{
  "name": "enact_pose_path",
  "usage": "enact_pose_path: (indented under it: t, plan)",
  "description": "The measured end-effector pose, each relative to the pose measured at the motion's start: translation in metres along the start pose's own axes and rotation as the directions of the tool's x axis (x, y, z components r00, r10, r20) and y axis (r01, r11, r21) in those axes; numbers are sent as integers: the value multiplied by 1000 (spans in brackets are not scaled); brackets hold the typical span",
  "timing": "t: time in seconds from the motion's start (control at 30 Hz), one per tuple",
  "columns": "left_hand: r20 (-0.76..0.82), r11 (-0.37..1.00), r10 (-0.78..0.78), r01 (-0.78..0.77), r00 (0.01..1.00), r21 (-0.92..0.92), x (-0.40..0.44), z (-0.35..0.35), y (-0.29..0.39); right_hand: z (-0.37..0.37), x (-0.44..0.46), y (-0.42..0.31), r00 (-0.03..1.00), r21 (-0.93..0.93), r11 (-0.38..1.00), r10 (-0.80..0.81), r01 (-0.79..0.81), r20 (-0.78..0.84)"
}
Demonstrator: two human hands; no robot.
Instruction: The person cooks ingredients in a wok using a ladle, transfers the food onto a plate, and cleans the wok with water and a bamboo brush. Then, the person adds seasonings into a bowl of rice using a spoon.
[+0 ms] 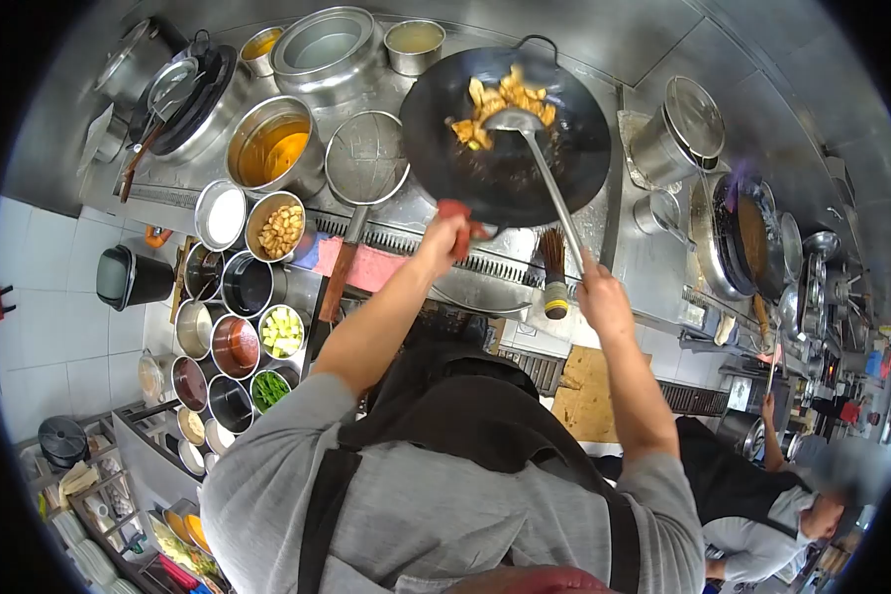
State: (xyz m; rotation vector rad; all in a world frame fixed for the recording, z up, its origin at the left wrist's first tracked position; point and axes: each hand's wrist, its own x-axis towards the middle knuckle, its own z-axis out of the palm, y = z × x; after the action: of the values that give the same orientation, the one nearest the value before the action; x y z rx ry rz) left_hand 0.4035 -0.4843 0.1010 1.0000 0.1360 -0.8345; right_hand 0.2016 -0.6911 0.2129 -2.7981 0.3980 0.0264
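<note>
Head view, taking the wok as the middle of our clock: that's a wide, dark, round-bottomed metal wok (579, 158), with a thin loop handle at 12. Its surface looks slick, and our golden-brown, irregular glossy food pieces (505, 91) are bunched inside, towards 12.

Our left hand (441, 241) is at 7 o'clock, closed on a crumpled red cloth (453, 210) against the near rim. Can't tell if the fingers also wrap a handle under it. Our right hand (604, 302), out at 5, has a snug grip on a long-handled grey metal ladle (514, 120), its rounded bowl among the food.

Between our hands, near 6, there's a stiff brown bristle brush (553, 275) with a yellow-banded end. Right beside the wok at 9 is a round wire-mesh strainer (366, 158) with a wooden handle; beyond it, a shiny cylindrical steel pot (314, 170) of orange liquid. Towards 8 sits a round steel container (253, 238) of tan, nubbly chunks. Well off at 5, a co-worker in grey and black (752, 495).
</note>
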Motion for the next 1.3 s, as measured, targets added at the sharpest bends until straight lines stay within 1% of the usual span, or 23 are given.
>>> enact_pose_path:
  t: [0.07, 0.1, 0.17, 0.23, 0.27, 0.3, 0.37, 0.43, 0.47, 0.57, 0.63, 0.67, 0.7, 0.73, 0.77, 0.8, 0.87, 0.93, 0.97, 1.07, 1.1, 1.23, 1.3]
  plan:
    - [-127, 998, -37, 30, 991, -63, -51, -4, -17, -4, -8, -10, 997, -41, 999, 23, -26, -77]
    - [-209, 994, -110, 112, 972, -3, -77, -4, -13, -14, -21, -14, 995, -30, 999, 26, -29, -93]
    - [-268, 993, -78, 51, 960, -106, -89, 3, -7, -43, -55, -15, 999, 160, 987, 38, -33, -32]
    - [-109, 989, -61, 45, 992, -144, -71, 9, 27, -63, -77, -12, 993, 223, 969, 89, -103, 73]
    - [-144, 983, -20, -7, 989, -184, -65, 31, 48, -70, -79, -10, 992, 246, 964, 77, -100, 100]
    - [-118, 988, -27, 8, 993, -155, -47, 33, 54, -72, -76, -10, 993, 241, 966, 72, -92, 93]
    - [-104, 980, -50, 29, 993, -199, 7, 16, 39, -70, -59, -7, 981, 256, 956, 99, -141, 170]
    - [-81, 998, -45, 40, 996, -54, 28, 8, 33, -35, -31, -1, 999, 153, 988, 6, -13, 48]
    - [-133, 998, -59, 57, 989, -23, 44, -3, 21, -9, -17, 6, 999, 89, 995, -35, 36, -13]
    - [-46, 994, -110, 110, 993, -10, -10, -2, 0, 29, -2, -1, 994, 58, 997, 59, -54, -91]
    - [-157, 998, -28, 36, 987, 49, -60, 10, 4, 21, -18, -13, 989, 149, 986, 88, -69, -123]
    - [-161, 998, -28, 37, 987, 54, -56, 10, 2, 26, -29, -2, 988, 205, 979, 52, -22, -143]
    - [-169, 1000, -7, 7, 986, -2, -48, 9, -3, 31, -43, 7, 989, 210, 978, 48, -18, -138]
    - [-172, 998, 23, -33, 985, -55, -33, 5, -2, 34, -55, 15, 983, 220, 975, 46, -5, -180]
    - [-91, 997, -21, 14, 996, -70, -8, -1, 5, 40, -67, 18, 976, 232, 973, 49, 2, -214]
    - [-95, 992, -7, -5, 995, -122, 8, 6, 13, 50, -75, 19, 976, 235, 972, 51, -1, -211]
    - [-94, 983, 4, -21, 996, -181, 35, 15, 21, 71, -88, 30, 983, 154, 982, 127, -106, -136]
    - [-143, 1000, -30, 30, 989, -3, 57, 7, 28, 100, -88, 37, 976, 147, 978, 169, -149, -139]
    - [-137, 1000, -29, 30, 990, 2, 60, 4, 28, 112, -86, 37, 972, 151, 975, 186, -164, -144]
    - [-91, 986, -77, 89, 993, 141, 71, -6, 34, 131, -85, 35, 970, 246, 947, 231, -207, -74]
    - [-88, 985, -77, 89, 993, 148, 76, -7, 33, 134, -86, 37, 969, 275, 936, 242, -220, -47]
    - [-198, 970, -53, 97, 979, 221, 74, -4, 35, 124, -91, 45, 966, 281, 928, 259, -245, -14]
    - [-184, 963, -105, 146, 977, 227, 72, -9, 38, 118, -95, 57, 958, 249, 938, 272, -242, -91]
